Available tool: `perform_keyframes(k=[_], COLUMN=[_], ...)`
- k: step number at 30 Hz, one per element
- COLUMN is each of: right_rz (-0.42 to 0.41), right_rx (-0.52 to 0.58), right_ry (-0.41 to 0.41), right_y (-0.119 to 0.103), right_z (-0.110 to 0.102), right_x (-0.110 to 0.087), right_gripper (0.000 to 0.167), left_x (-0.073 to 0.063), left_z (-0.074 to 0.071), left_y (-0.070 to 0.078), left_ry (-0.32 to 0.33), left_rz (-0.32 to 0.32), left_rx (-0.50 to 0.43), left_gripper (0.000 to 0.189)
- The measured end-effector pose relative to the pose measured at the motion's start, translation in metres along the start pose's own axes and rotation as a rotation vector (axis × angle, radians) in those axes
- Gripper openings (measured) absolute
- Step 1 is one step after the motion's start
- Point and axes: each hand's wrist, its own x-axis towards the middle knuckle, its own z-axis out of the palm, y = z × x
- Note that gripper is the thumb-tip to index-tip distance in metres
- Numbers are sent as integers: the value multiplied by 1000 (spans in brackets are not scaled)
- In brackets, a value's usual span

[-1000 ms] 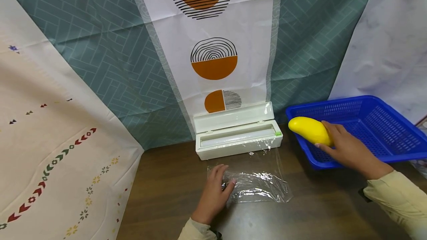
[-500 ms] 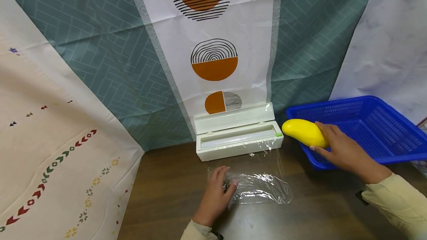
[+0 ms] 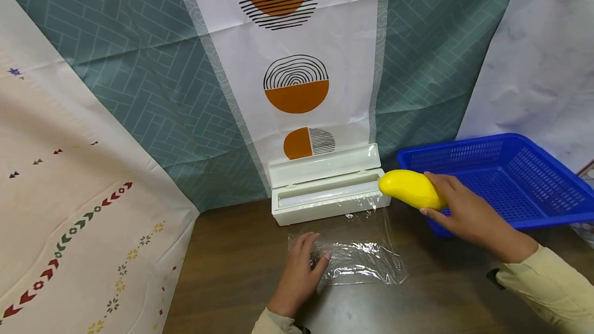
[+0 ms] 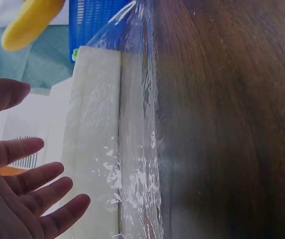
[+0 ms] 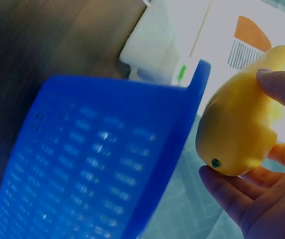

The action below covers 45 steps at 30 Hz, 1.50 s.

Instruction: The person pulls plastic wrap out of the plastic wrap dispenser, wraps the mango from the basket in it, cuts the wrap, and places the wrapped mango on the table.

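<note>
1. My right hand (image 3: pixel 468 213) is clamped on a yellow mango (image 3: pixel 410 188), thumb on the near side, fingers on the far side.
2. Mango juts out left of those fingertips, clear of the blue basket (image 3: pixel 547 179) to their right.
3. My left hand (image 3: pixel 301 274) has loose fingers, apart.
4. Clear film (image 3: pixel 364 264) spreads right of them over the brown table (image 3: pixel 232 272); can't tell contact.
5. White box (image 3: pixel 320 214), lid (image 3: pixel 325 166) up, roll (image 3: pixel 329 194) inside, sits beyond the left fingertips.

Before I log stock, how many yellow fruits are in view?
1: the yellow fruit, held in the right hand near the blue basket. The hand hides part of the basket.
</note>
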Motion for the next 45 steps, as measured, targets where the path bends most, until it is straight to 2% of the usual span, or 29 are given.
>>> perform_keyframes(k=[9, 12, 18, 24, 29, 33, 39, 45], right_rz=[-42, -59, -74, -98, -105, -110, -126, -114], right_rx=[50, 53, 63, 73, 94, 116, 128, 141], right_ry=[-2, 2, -5, 2, 7, 6, 13, -21], right_y=[-20, -26, -39, -51, -58, -62, -69, -76], right_z=[2, 5, 12, 21, 29, 36, 49, 62], right_x=[-1, -2, -6, -9, -12, -14, -16, -18], right_gripper=[81, 81, 82, 83, 84, 84, 82, 84], left_x=[0, 1, 2, 1, 1, 0, -2, -3], left_z=[-1, -1, -2, -3, -5, -6, -7, -6], left_y=[1, 2, 6, 6, 9, 12, 15, 18], left_ry=[-13, 18, 120, 151, 130, 101, 62, 28], left_rz=[8, 31, 100, 135, 152, 130, 131, 127], left_rx=[-13, -14, -18, -48, -132, -181, -204, -238], left_gripper=[57, 58, 60, 60, 59, 62, 65, 67])
